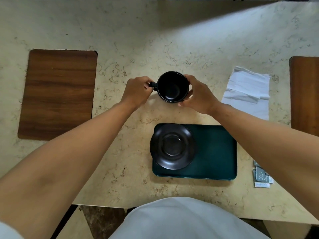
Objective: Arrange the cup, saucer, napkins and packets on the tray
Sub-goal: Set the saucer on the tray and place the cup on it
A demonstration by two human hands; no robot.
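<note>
A black cup [172, 87] stands upright and empty on the marble table beyond the tray. My left hand [138, 90] grips its handle, which points left. My right hand [198, 95] wraps around the cup's right side. A dark green tray [215, 152] lies nearer to me, and a black saucer [172, 146] rests on its left end, overhanging the left rim. White napkins [248, 88] lie on the table to the right of the cup. Small grey and white packets [261, 176] lie right of the tray, partly hidden by my right forearm.
A brown wooden mat [58, 94] lies at the left of the marble table [120, 40]. Another wooden mat [305, 94] is at the right edge of view. The table's front edge runs just below the tray.
</note>
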